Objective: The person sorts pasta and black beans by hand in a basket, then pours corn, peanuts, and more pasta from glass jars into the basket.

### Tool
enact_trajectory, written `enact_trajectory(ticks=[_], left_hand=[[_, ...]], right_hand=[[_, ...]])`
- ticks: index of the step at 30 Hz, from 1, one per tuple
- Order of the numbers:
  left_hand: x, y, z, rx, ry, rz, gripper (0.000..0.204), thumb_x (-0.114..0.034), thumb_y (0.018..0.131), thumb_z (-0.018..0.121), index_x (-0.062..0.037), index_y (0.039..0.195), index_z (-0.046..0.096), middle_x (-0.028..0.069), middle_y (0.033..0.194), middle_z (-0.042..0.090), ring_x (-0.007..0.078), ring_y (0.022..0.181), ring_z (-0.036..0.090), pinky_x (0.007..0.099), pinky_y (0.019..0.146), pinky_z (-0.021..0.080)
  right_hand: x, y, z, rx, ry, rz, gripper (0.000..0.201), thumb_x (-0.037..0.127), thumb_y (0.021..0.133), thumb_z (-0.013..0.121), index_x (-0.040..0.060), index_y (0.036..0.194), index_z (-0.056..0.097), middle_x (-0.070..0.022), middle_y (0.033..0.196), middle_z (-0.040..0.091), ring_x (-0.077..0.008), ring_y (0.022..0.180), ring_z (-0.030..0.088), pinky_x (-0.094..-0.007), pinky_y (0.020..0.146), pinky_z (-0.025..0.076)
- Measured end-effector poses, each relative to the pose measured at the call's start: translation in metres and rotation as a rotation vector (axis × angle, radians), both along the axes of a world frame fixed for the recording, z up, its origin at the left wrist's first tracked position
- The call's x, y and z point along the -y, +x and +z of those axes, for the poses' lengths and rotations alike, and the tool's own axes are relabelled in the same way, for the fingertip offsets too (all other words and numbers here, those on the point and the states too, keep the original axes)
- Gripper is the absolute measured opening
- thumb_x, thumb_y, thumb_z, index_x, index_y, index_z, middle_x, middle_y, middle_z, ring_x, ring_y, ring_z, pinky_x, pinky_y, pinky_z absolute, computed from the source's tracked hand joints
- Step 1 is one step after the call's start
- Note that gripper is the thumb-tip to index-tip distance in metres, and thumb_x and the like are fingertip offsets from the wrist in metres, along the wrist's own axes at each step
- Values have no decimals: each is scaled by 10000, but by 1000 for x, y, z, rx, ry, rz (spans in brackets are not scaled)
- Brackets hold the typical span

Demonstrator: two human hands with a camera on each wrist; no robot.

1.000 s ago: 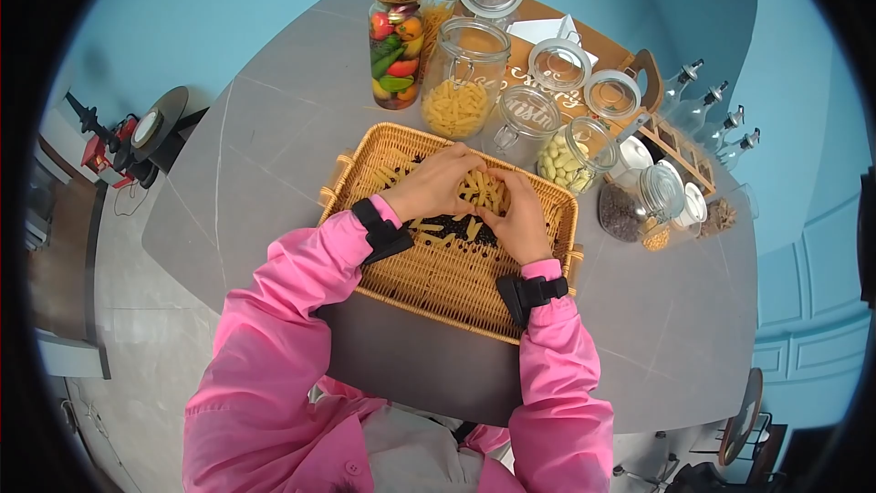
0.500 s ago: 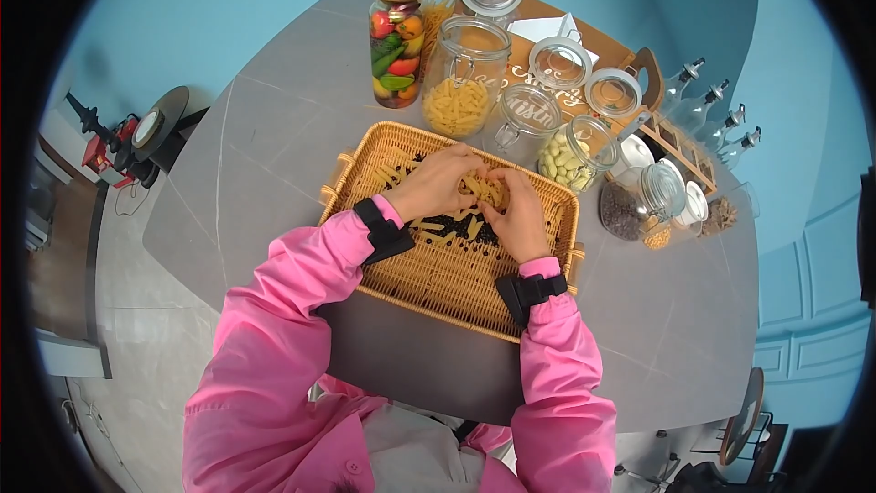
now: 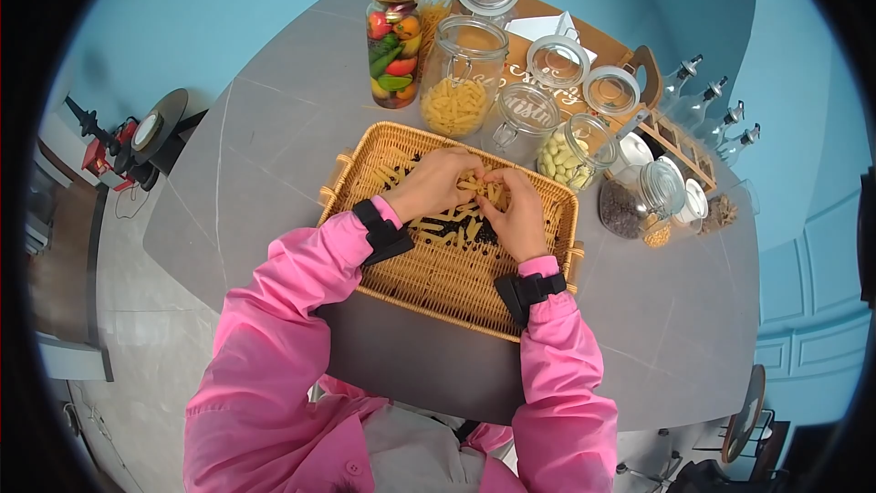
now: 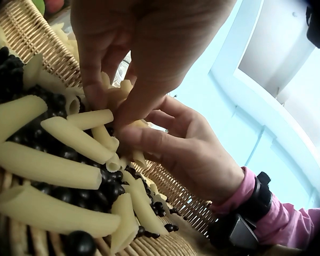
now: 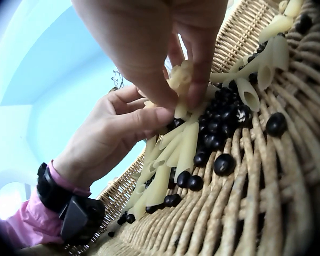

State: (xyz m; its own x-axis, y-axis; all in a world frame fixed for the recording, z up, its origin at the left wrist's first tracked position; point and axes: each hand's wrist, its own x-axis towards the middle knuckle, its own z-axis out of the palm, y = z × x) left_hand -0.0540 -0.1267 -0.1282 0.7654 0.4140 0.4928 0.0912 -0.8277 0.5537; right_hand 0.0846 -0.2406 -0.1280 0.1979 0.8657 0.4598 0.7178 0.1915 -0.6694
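Observation:
Both hands are close together over a rectangular wicker basket [image 3: 429,288], near its far side. My left hand [image 3: 432,184] pinches several pieces of penne pasta [image 4: 117,96] between thumb and fingers. Facing it, my right hand [image 3: 516,221] pinches penne [image 5: 181,80] from the other side, its thumb close to the left fingertips. Under them, loose penne [image 4: 48,165] lie across a bed of shiny black beans [image 5: 218,120] on the woven bottom. In the right wrist view, some penne lean in a heap below the fingertips.
Past the basket stand a tall jar of colourful vegetables [image 3: 394,46], an open jar of penne [image 3: 456,110], a lidded jar [image 3: 516,132] and a jar of pale beans [image 3: 564,160]. To the right are a jar of dark grains [image 3: 625,210], white canisters and glass bottles [image 3: 680,82].
The bunch of penne between the hands has become smaller. More penne now lie on the black beans beneath the hands, which have hardly shifted.

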Motion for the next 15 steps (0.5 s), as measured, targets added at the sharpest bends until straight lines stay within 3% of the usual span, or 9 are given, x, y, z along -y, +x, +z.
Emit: enact_trajectory(ticks=[15], left_hand=[[3, -1, 5, 87, -69, -4, 251, -76, 712, 732, -51, 951, 660, 105, 861, 661, 233, 647, 601, 295, 571, 472]], right_hand=[[0, -2, 1, -137, 29, -51, 296, -8, 696, 705, 21, 947, 549, -139, 920, 582, -334, 867, 579, -346, 749, 463]])
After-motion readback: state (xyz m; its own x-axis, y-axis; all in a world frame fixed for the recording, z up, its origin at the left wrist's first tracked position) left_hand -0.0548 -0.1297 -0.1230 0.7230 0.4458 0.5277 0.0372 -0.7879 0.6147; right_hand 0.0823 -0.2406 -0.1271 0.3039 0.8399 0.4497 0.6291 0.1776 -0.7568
